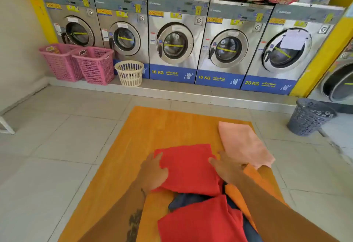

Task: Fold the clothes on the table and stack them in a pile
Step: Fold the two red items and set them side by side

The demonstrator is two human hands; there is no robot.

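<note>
A red cloth [189, 167] lies folded into a rough square near the middle of the orange wooden table [145, 138]. My left hand [154, 173] presses flat on its left edge, fingers spread. On the cloth's right edge rests my right hand [225, 167], also flat and holding nothing. A folded pink cloth [244, 144] lies at the table's right side, just beyond my right hand. Closer to me sit a second red cloth [202, 220], a dark blue garment [183, 200] under it, and an orange cloth [236, 192] to their right.
A row of steel washing machines [173, 39] lines the far wall. Two pink laundry baskets [80, 62] and a cream basket [129, 72] stand at the left on the plinth. A grey basket [309, 116] stands on the tiled floor right of the table.
</note>
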